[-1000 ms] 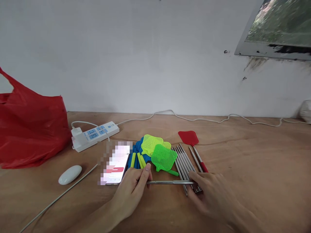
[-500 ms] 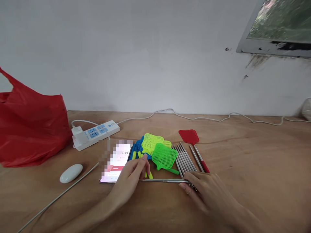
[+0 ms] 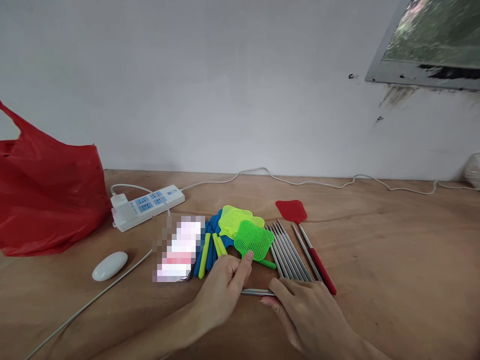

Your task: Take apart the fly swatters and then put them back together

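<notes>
Both: left hand (image 3: 224, 286), right hand (image 3: 309, 307) | curled nearly closed | grasping same metal rod (image 3: 257, 292)

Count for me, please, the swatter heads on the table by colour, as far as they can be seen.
Red swatter head: 1
Bright green swatter head: 1
Yellow swatter heads: 2 in sight, overlapping
Blue swatter heads: at least 1, mostly covered, so the exact number cannot be told
Total: at least 5

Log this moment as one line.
left hand: grips metal rod | right hand: grips same rod | beyond hands: green swatter head, row of rods, red swatter head
</notes>
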